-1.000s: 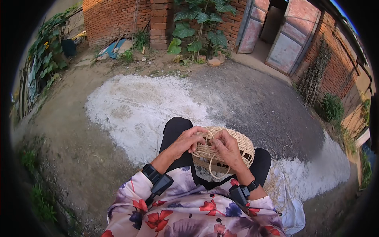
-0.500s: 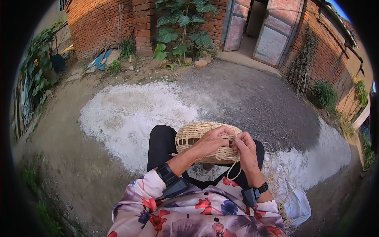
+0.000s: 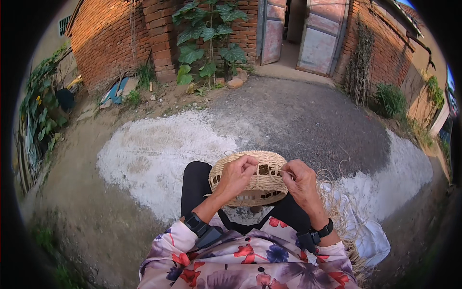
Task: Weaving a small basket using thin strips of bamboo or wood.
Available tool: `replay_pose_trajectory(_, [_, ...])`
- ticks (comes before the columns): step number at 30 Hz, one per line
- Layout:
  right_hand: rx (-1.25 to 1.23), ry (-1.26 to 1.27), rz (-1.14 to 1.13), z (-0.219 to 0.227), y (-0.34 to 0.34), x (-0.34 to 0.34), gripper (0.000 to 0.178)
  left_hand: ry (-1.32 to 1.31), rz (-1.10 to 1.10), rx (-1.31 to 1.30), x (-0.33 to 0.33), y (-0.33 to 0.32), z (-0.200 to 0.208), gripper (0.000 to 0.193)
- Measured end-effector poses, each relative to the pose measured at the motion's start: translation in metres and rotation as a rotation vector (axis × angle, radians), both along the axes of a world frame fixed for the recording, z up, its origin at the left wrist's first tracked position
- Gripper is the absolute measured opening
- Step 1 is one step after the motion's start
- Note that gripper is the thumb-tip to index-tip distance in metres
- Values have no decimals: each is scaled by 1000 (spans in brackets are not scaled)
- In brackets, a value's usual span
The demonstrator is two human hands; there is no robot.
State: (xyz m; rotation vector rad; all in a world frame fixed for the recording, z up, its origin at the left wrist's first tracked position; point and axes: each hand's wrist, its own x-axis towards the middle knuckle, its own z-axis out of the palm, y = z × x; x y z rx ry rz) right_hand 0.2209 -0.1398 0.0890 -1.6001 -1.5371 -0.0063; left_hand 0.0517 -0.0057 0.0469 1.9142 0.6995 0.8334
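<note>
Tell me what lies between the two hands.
In the head view, part of the woven basket lies between the left hand and the right hand, including a dark opening in its weave.

Looks like a pale, straw-coloured basket [image 3: 264, 184], rounded and oval in outline, closely woven in bands. Lies lengthwise from left to right, between the dark-clad knees [image 3: 195, 176]. Shows squarish, dark openings in a row across the upper face, and more along the lower side. Carries a thin pale strand [image 3: 276, 172] at the right, just beside one opening.
</note>
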Motion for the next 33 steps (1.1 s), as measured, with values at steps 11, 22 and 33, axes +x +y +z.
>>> replay_pose_trajectory(11, [-112, -135, 46, -25, 52, -6, 14, 351, 86, 685, 4, -9, 5, 14])
replay_pose_trajectory(22, [-328, 270, -30, -50, 73, -12, 13, 675, 27, 631, 10, -3, 20, 17])
replay_pose_trajectory(33, [-162, 182, -22, -25, 46, -28, 14, 597, 28, 624, 12, 4, 18, 23])
